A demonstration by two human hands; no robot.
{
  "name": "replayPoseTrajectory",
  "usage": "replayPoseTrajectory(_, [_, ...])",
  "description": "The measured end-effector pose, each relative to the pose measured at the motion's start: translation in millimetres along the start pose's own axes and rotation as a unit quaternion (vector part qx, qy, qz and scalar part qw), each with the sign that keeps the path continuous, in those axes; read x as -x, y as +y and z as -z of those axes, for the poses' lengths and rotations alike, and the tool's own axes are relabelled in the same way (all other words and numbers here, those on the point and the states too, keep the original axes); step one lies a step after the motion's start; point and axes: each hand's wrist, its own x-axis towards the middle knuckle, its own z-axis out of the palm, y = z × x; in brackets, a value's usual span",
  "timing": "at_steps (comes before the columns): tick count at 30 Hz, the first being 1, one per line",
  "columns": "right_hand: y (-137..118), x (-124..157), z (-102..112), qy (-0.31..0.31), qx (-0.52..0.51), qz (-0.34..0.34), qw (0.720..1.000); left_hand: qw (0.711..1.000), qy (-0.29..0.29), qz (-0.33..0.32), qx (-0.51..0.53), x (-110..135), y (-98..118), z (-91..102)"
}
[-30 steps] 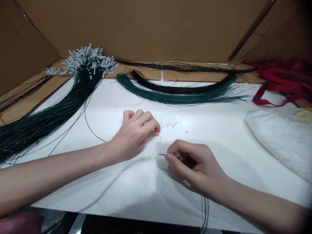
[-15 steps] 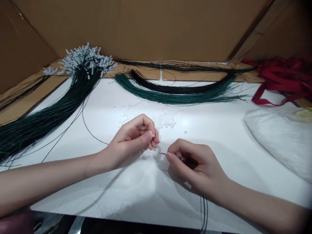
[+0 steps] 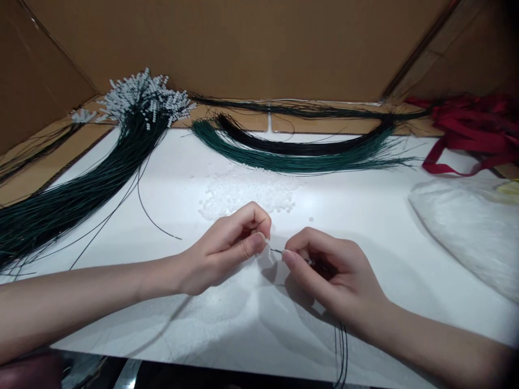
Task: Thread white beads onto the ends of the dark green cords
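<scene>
My left hand [image 3: 227, 246] is closed in a pinch on a small white bead, held at the tip of a thin dark cord [image 3: 276, 252]. My right hand [image 3: 332, 275] pinches that cord near its end; the cord's strands trail back under the wrist and over the table's near edge [image 3: 340, 351]. The two hands almost touch at the fingertips. Just beyond them lies a loose pile of small white beads [image 3: 247, 192] on the white table [image 3: 365, 216].
A big bundle of dark green cords with white beaded ends [image 3: 141, 100] fans across the left. Green and black cord bundles [image 3: 300, 154] curve along the back. Red ribbons [image 3: 474, 129] lie far right, above a clear plastic bag [image 3: 466, 227]. Cardboard walls surround the table.
My left hand left the bead pile with a bead pinched and moved down and right to the cord's tip. My right hand shifted slightly up with the cord.
</scene>
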Motion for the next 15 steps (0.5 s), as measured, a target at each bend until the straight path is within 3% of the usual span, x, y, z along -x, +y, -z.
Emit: replayPoseTrajectory(15, [0.5,1.3,-1.0,0.017,0.010,0.013,1.000,0.997,-0.011,0.011,-0.073,-1.4,6.9,-2.8])
